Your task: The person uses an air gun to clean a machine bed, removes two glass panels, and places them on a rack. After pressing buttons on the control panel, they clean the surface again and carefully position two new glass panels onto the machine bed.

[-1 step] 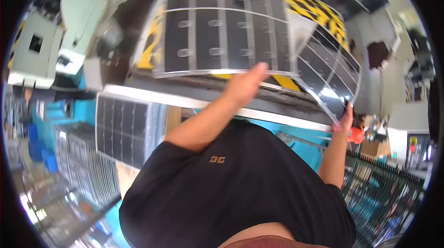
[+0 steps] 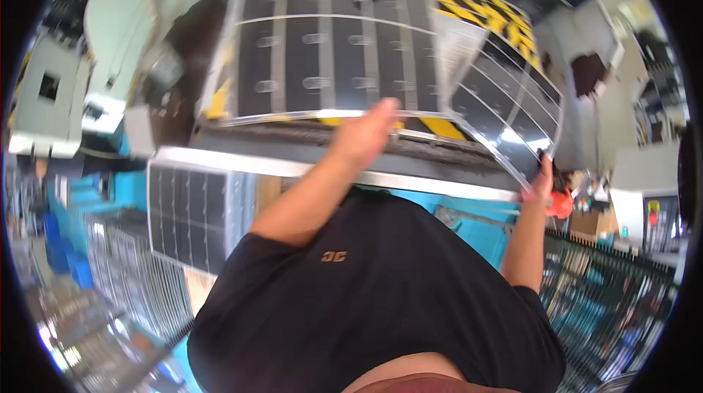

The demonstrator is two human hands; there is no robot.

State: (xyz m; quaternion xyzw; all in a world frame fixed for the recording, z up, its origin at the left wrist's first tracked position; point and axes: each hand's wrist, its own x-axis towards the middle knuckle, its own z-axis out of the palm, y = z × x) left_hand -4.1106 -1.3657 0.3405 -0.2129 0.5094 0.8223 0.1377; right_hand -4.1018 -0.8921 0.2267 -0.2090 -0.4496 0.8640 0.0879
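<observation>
Hands [image 2: 362, 140] [image 2: 539, 182] seemingly on 2 panels [image 2: 338, 41] [image 2: 507, 100]

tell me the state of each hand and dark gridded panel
Middle panel, gridded face up
Right panel, gridded face up, askew to the middle one
Left panel, gridded face showing
Left hand, at the middle panel's near edge, grip unclear
Right hand, holding the right panel's near corner
</observation>
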